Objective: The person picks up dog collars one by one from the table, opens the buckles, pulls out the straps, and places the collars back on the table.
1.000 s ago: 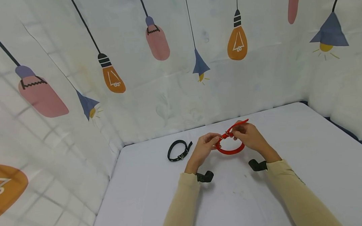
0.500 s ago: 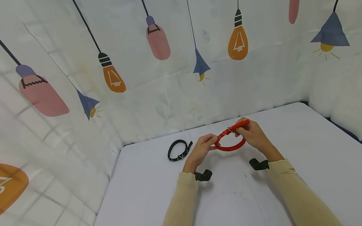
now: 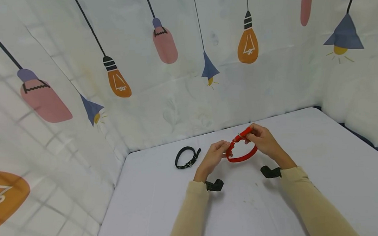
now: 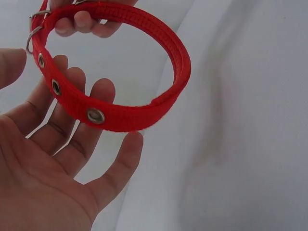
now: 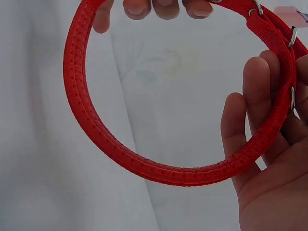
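A red collar (image 3: 243,158) with metal eyelets is held up in a loop over the table by both hands. My left hand (image 3: 214,155) holds its left side; in the left wrist view, the fingers (image 4: 103,91) are behind the eyelet strap and the thumb is beside a metal ring (image 4: 33,38). My right hand (image 3: 262,140) pinches the collar near its strap end at the upper right, close to the metal buckle (image 5: 292,36). Fingers of the right hand (image 5: 274,183) pass behind the band in the right wrist view. The strap's tip is partly hidden by the right hand.
A black collar (image 3: 191,162), buckled in a loop, lies on the white table (image 3: 148,204) left of my left hand. White cloth walls (image 3: 175,97) with printed lamps stand behind and at the sides. Each wrist wears a small black camera (image 3: 215,185).
The red strap end, which stuck out past the right fingers, now lies lower and more to the left, gripped near its tip. The loop rose, then dropped slightly. The black collar stayed put.
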The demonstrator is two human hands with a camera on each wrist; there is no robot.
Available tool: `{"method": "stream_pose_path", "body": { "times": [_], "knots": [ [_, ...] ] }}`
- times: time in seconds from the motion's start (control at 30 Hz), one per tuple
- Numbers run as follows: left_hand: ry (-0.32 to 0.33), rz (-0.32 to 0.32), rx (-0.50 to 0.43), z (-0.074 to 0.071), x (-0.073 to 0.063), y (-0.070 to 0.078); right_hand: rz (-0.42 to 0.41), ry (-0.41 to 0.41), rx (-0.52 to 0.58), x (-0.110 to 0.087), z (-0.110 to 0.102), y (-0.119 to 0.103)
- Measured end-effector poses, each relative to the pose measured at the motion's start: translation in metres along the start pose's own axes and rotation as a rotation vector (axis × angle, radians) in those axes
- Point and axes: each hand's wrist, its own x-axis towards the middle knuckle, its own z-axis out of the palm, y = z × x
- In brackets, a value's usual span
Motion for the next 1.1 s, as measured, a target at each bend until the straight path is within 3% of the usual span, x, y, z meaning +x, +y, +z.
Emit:
{"method": "stream_pose_path", "body": {
  "times": [0.2,0.37,0.63,1.1],
  "knots": [
    [0.012,0.041,0.033,0.008,0.000,0.004,-0.001,-0.049,-0.017,0.000,0.006,-0.001],
    [0.035,0.051,-0.010,0.008,0.000,0.005,0.013,-0.056,-0.025,0.000,0.007,-0.002],
    [-0.033,0.076,-0.099,0.004,-0.002,0.004,0.009,-0.051,-0.004,0.000,0.003,-0.002],
    [-0.028,0.075,-0.095,-0.002,-0.003,0.000,0.011,-0.031,0.005,0.000,0.004,-0.002]
  ]
}}
